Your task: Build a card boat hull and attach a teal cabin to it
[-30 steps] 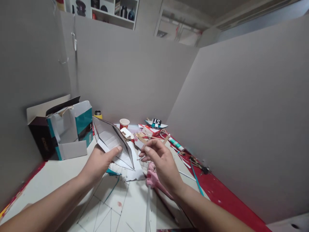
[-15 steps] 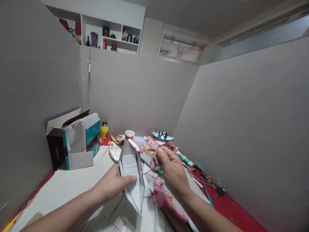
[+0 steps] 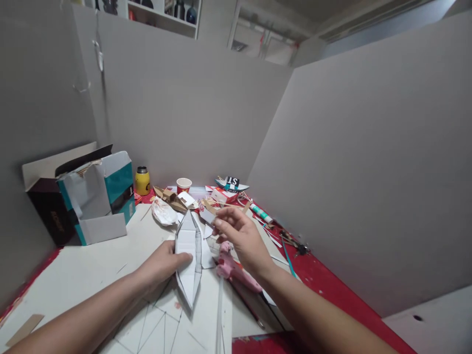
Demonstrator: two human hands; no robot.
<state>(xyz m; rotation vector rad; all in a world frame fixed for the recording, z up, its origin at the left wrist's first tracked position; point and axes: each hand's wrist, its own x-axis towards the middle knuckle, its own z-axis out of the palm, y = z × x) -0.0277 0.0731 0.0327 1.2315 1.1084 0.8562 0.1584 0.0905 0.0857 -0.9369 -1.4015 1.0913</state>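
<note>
My left hand point(image 3: 162, 265) grips a white folded cardboard boat hull point(image 3: 189, 255), thumb laid across its inner face, the pointed ends running near to far. My right hand point(image 3: 241, 237) hovers just right of the hull, fingers pinched on a small white card piece point(image 3: 207, 215). A pink glue gun point(image 3: 230, 268) lies on the table under my right wrist. Both hands work above white sheets marked with drawn lines point(image 3: 162, 324).
An open teal and white carton point(image 3: 99, 196) and a dark box point(image 3: 46, 211) stand at the left. At the back are a yellow jar point(image 3: 142, 181), a red paper cup point(image 3: 183, 185), card scraps and a small boat model point(image 3: 231, 183). Grey partitions enclose the red table point(image 3: 332, 295).
The hull turned from sideways to lengthwise and came lower toward the table. My right hand stayed close beside it with the small piece. The camera tilted up, then down again.
</note>
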